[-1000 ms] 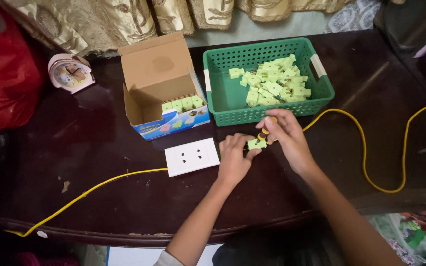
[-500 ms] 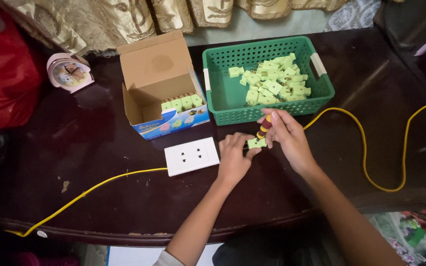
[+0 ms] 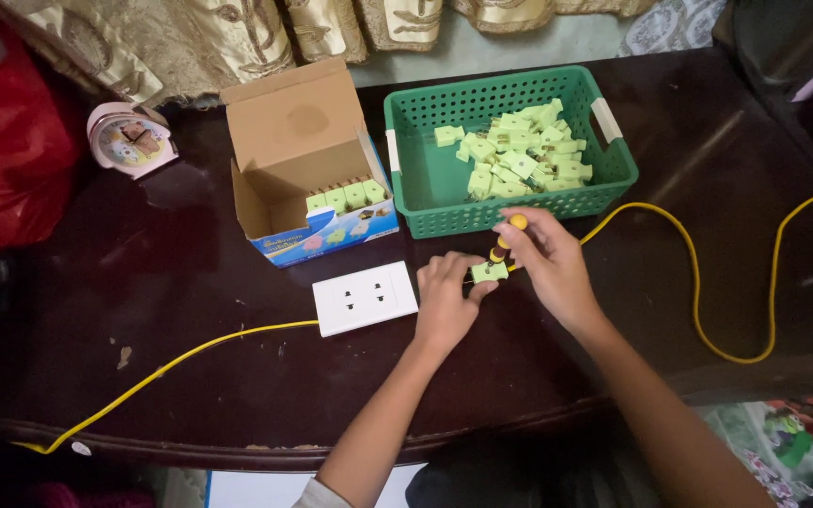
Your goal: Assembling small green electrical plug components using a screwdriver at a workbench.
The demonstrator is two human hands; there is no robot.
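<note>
My left hand (image 3: 444, 299) pinches a small light-green plug piece (image 3: 488, 273) against the dark table, just in front of the green basket (image 3: 613, 179). My right hand (image 3: 548, 261) grips a small screwdriver with a yellow and black handle (image 3: 506, 237), held upright with its tip down on the green piece. Both hands touch at the piece. A yellow cable (image 3: 708, 282) runs from under my right hand out to the right.
The basket holds several green plug pieces (image 3: 519, 155). An open cardboard box (image 3: 308, 169) with a row of green pieces stands to its left. A white socket plate (image 3: 365, 297) lies left of my hands. A pink clock (image 3: 129, 139) and red bag (image 3: 2, 141) sit far left.
My hands stay in the same spot; the screwdriver handle stands slightly more upright over the green piece.
</note>
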